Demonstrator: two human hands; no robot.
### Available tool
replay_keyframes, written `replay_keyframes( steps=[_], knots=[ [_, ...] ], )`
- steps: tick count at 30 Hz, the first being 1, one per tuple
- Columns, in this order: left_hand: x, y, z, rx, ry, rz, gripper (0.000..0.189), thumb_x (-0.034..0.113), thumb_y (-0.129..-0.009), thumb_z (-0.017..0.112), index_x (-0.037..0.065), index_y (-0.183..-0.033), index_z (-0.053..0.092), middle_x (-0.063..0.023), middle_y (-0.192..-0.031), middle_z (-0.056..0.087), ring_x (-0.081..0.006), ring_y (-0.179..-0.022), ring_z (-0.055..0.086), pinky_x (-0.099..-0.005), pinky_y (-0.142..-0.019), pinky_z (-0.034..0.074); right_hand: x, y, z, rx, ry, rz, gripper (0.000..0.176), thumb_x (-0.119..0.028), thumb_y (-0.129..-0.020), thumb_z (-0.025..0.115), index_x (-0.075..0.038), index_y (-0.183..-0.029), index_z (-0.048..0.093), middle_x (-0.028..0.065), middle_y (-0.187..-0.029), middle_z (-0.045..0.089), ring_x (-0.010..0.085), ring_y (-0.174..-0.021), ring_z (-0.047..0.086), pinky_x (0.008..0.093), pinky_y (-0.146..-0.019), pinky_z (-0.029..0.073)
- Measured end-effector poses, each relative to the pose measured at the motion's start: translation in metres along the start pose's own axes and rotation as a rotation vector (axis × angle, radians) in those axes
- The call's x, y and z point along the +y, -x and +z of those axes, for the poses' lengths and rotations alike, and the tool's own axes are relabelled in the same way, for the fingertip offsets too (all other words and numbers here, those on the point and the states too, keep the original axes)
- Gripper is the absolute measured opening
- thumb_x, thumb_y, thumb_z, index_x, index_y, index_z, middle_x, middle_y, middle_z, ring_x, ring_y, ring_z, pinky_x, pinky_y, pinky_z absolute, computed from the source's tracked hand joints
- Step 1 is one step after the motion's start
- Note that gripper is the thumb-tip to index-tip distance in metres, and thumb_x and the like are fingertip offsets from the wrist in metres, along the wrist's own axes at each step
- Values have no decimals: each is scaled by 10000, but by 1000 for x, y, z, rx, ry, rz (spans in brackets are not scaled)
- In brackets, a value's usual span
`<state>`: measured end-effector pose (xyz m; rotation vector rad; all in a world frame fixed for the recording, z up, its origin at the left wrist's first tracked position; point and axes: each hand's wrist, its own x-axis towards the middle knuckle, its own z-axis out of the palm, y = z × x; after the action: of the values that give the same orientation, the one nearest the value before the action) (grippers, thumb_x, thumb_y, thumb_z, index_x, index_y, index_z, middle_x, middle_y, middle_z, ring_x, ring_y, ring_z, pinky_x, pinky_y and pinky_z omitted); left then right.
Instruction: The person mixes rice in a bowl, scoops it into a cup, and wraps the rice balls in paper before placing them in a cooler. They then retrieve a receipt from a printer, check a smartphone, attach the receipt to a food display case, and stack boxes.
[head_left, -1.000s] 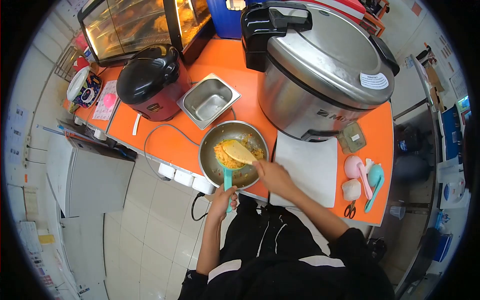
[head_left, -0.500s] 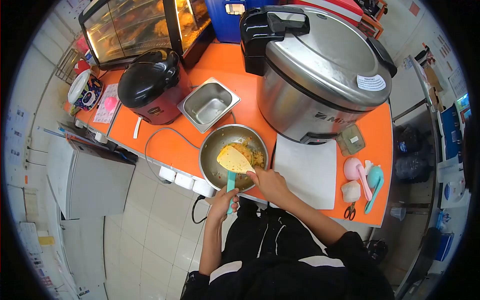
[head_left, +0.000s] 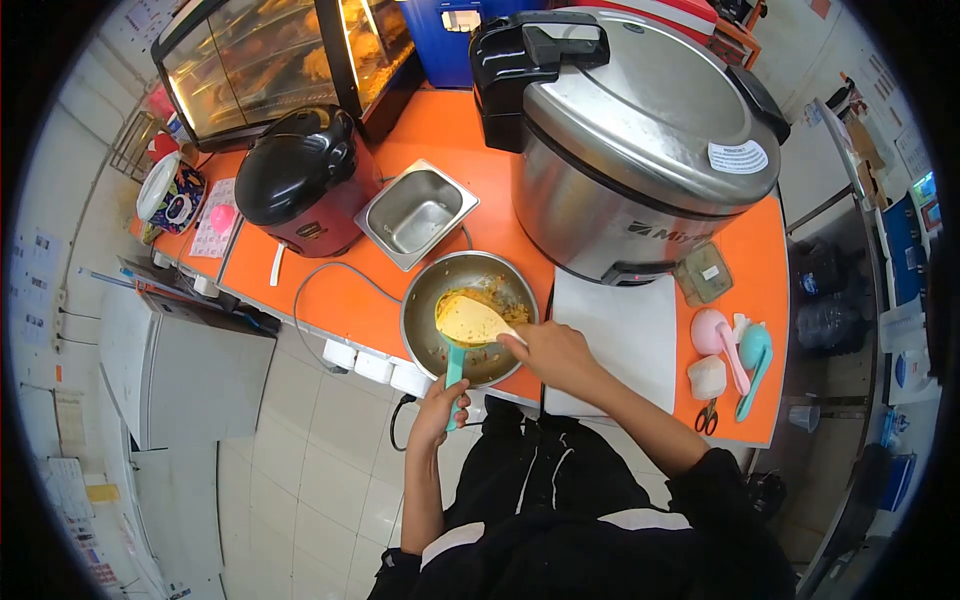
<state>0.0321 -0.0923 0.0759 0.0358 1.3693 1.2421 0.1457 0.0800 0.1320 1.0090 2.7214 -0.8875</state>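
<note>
In the head view, my left hand (head_left: 437, 408) is closed around the teal handle (head_left: 455, 368) of a utensil whose head is mostly hidden. My right hand (head_left: 555, 352) grips a pale rice paddle (head_left: 472, 322) by its handle end, and the paddle's blade overlaps the teal utensil's upper end. Both utensils reach into a round metal bowl (head_left: 412, 345) near the counter's front edge. Orange-yellow food (head_left: 510, 303) with small bits lies in the bowl, and yellow residue coats the paddle.
Behind the bowl stand a rectangular steel pan (head_left: 460, 204), a small rice cooker (head_left: 318, 222) and a large steel cooker (head_left: 600, 210). A white sheet (head_left: 620, 340) lies right of the bowl. Beyond it are pink (head_left: 710, 332) and teal ladles (head_left: 757, 350) and scissors (head_left: 707, 418).
The paddle in my right hand has shifted slightly right, and its blade lies flatter over the food. My left hand still holds the teal handle, lowered a little. The view has shifted slightly.
</note>
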Motion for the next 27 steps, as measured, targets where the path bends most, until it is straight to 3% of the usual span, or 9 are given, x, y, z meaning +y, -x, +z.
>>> replay_keyframes(
  steps=[3,6,12,14,16,18,19,24,27],
  knots=[
    [2,4,-4,-15,-6,-7,128,174,-837,483,84,-906,424,16,-579,395,-49,-397,342,-179,-335,288,26,-24,-4,-49,-423,-26,490,-421,-878,353,3,-784,580,198,-677,567,336,-656,561,407,-614,435],
    [8,8,1,-34,-16,-13,119,175,-837,486,92,-889,419,17,-574,391,-47,-395,337,-176,-333,282,28,-38,-6,-201,-319,12,483,-395,-889,304,-3,-803,574,211,-731,578,341,-731,574,444,-681,427],
    [-2,-7,4,-43,152,-1,108,180,-843,482,115,-885,407,31,-585,389,-24,-394,327,-148,-321,242,29,-16,28,81,-477,29,482,-410,-880,329,-3,-844,586,216,-777,582,359,-764,569,453,-697,425],
    [-4,-6,3,-67,242,13,105,179,-844,480,117,-885,405,30,-586,389,-25,-393,329,-148,-322,244,44,-25,36,-6,-936,418,491,-420,-878,332,-2,-815,580,215,-749,583,371,-729,570,458,-657,432],
    [0,-8,6,-125,272,-6,106,174,-845,477,114,-875,396,26,-587,389,-25,-395,332,-145,-326,250,34,-19,49,-103,-839,447,477,-402,-886,318,-12,-785,574,218,-710,581,382,-684,570,471,-611,433],
    [6,-5,19,-57,205,9,102,173,-845,476,113,-860,395,25,-586,389,-25,-397,334,-146,-328,255,11,-6,56,280,-469,204,474,-387,-895,302,-13,-789,573,226,-721,580,391,-688,566,483,-611,429],
    [10,-5,23,16,133,23,100,173,-846,474,113,-844,394,23,-585,388,-24,-399,335,-147,-329,259,-1,0,45,198,-325,225,462,-378,-896,303,-6,-840,571,236,-778,576,397,-747,556,487,-655,422],
    [9,-17,16,-64,250,-6,111,169,-840,479,98,-842,393,22,-575,390,-36,-401,338,-165,-336,277,22,-7,49,229,-492,91,385,-375,-885,349,-47,-888,551,214,-752,581,386,-697,563,477,-616,430],
    [8,-22,14,-122,375,-46,121,154,-837,477,82,-845,381,19,-573,391,-47,-407,343,-177,-347,290,18,9,36,383,-104,-86,311,-378,-827,475,-73,-820,533,128,-678,582,309,-537,560,418,-491,433]
  ],
)
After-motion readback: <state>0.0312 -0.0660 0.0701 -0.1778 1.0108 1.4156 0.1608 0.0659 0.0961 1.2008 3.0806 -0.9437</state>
